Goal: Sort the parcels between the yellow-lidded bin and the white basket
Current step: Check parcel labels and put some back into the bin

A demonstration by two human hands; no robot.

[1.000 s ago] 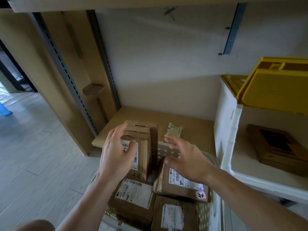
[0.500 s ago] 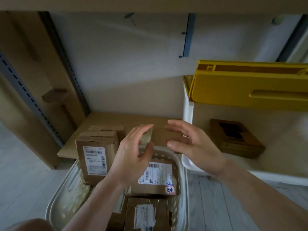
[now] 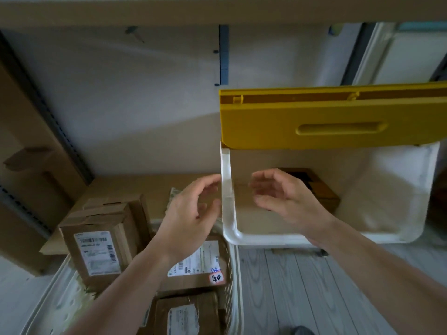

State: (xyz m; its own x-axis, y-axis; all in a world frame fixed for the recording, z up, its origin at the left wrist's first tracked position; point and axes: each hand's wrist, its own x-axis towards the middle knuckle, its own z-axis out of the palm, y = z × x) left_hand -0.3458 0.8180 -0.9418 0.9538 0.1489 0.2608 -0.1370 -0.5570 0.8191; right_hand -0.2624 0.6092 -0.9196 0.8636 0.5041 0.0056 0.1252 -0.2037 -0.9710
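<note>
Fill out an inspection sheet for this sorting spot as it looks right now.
Surface: grey plank floor; a low wooden shelf board behind the basket.
Job's things: white basket at lower left holds several labelled cardboard parcels, one upright; yellow-lidded bin at right, yellow lid raised, one dark parcel lying inside.
Clutter: a small pale packet behind the basket, partly hidden.
Hands: left hand above the basket, by the bin's left wall; right hand over the bin's opening; both empty, fingers loosely curved.
Cables: nothing seen.
Surroundings: pale wall with slotted shelf rails, a shelf overhead.
</note>
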